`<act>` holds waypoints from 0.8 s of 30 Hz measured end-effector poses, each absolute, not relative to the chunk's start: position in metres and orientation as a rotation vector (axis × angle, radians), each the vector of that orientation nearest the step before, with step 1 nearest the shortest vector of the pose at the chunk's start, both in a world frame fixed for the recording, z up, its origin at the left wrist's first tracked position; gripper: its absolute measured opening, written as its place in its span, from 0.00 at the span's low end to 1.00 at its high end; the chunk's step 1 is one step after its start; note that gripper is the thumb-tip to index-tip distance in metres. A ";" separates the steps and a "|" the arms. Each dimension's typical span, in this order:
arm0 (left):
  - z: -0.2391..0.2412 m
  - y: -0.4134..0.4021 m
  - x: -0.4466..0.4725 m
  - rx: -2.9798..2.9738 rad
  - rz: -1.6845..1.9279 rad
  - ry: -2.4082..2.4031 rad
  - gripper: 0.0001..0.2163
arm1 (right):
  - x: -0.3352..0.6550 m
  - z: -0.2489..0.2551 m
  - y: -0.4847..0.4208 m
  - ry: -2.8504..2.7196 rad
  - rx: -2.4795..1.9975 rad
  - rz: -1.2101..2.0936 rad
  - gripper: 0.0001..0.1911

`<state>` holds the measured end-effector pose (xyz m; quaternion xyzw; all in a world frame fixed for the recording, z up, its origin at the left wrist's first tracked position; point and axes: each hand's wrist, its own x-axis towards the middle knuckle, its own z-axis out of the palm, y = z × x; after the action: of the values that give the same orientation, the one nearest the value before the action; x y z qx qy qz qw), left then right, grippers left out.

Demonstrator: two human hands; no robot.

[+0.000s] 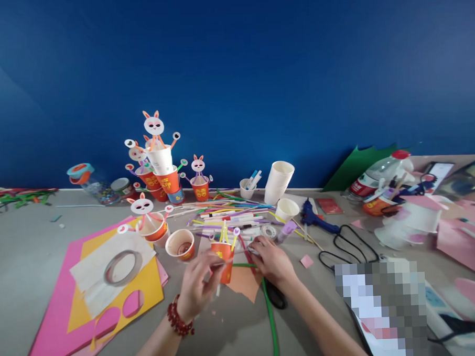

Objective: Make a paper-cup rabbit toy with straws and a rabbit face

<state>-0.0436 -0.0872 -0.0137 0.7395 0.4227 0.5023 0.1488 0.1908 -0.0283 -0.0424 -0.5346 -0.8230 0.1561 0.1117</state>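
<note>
An orange paper cup (226, 270) with yellow pipe cleaners (224, 232) and small round paper hands stands in front of me. My left hand (200, 284), with a red bead bracelet on its wrist, is closed in a pinch before the cup, covering part of it. Whatever sits between those fingertips is too small to make out. To the cup's right, my right hand (273, 260) has its fingers bent together around something small and pale that I cannot name. A torn orange-brown paper piece (244, 283) lies between the hands, and a green strip (270, 318) runs beside it.
Finished rabbit cups (167, 180) are stacked at the back left. Markers (239, 217) and pipe cleaners lie behind my hands. A blue glue gun (316, 219) with a looping black cord is at right. Left are coloured sheets (50, 307) under a tape roll (123, 268). White cups (279, 181) stand behind.
</note>
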 end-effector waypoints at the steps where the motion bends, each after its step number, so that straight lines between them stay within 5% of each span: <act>1: -0.011 -0.088 -0.042 2.160 1.420 1.165 0.07 | 0.191 -0.042 -0.028 -2.406 -1.557 0.462 0.11; 6: -0.004 -0.094 -0.047 1.777 1.327 1.222 0.02 | 0.194 -0.026 -0.043 -2.071 -1.408 0.618 0.09; 10: 0.001 -0.093 -0.047 1.264 1.252 1.258 0.09 | 0.182 -0.001 -0.067 -1.741 -1.194 1.011 0.11; 14: 0.005 -0.094 -0.031 1.207 1.141 1.205 0.12 | 0.154 0.005 -0.079 -1.466 -1.008 1.485 0.18; 18: 0.003 -0.104 -0.036 1.399 1.040 1.228 0.11 | 0.141 -0.002 -0.080 -1.316 -1.030 1.563 0.19; 24: -0.010 -0.125 -0.158 1.868 1.326 2.213 0.11 | 0.170 -0.010 -0.079 -1.214 -1.131 1.508 0.22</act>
<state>-0.1584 -0.1253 -0.0101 0.5864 0.6945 0.4163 -0.0219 0.1698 -0.0787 -0.0105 -0.4542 -0.4877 0.6057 0.4347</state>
